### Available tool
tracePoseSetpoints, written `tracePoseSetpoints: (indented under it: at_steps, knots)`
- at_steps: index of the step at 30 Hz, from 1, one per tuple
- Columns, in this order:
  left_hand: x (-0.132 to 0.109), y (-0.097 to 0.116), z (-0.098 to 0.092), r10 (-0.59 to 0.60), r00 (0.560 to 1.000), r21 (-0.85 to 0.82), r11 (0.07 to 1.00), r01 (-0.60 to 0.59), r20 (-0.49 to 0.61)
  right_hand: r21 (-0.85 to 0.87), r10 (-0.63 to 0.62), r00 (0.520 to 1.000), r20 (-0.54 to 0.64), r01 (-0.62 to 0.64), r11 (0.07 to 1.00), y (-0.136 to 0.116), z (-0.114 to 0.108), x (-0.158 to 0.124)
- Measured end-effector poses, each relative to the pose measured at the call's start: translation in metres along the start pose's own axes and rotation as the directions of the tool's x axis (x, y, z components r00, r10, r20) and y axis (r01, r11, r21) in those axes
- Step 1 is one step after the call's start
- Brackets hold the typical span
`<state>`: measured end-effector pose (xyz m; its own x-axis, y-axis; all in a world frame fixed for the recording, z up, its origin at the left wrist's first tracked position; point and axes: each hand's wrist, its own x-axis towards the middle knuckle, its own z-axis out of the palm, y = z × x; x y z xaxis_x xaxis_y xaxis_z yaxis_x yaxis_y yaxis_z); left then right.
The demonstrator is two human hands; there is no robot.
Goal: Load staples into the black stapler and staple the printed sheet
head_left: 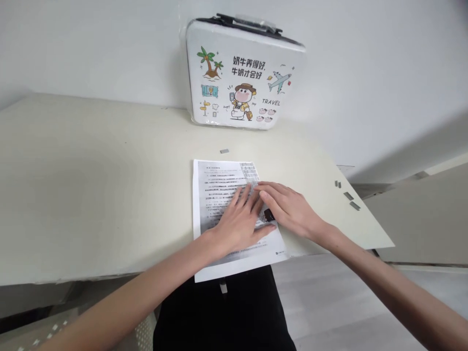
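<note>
A printed sheet of paper (215,195) lies on the pale table (91,195), its near edge hanging over the table's front edge. My left hand (239,222) lies flat on the sheet with its fingers stretched out. My right hand (287,207) rests beside it on the sheet's right side, fingers extended and lying partly over my left fingers. A small dark object (269,214) shows between the two hands; I cannot make out what it is.
A white carry case (244,73) with cartoon travel pictures stands against the wall behind the sheet. Small grey metal pieces lie on the table: one (224,151) behind the sheet, several (347,195) near the right edge. My dark-clothed lap is below the table.
</note>
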<state>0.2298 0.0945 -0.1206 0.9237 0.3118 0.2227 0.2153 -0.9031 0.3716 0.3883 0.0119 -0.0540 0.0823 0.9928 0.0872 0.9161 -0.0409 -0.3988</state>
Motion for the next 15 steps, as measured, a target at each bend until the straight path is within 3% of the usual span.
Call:
tracePoseSetpoints:
  at_steps: [15]
  knots:
    - [-0.002,0.0044,-0.0033,-0.023,1.0,0.025,0.999,0.022,0.018,-0.216,-0.03,0.998,0.052,0.041,0.976,0.005,0.0095,0.0006]
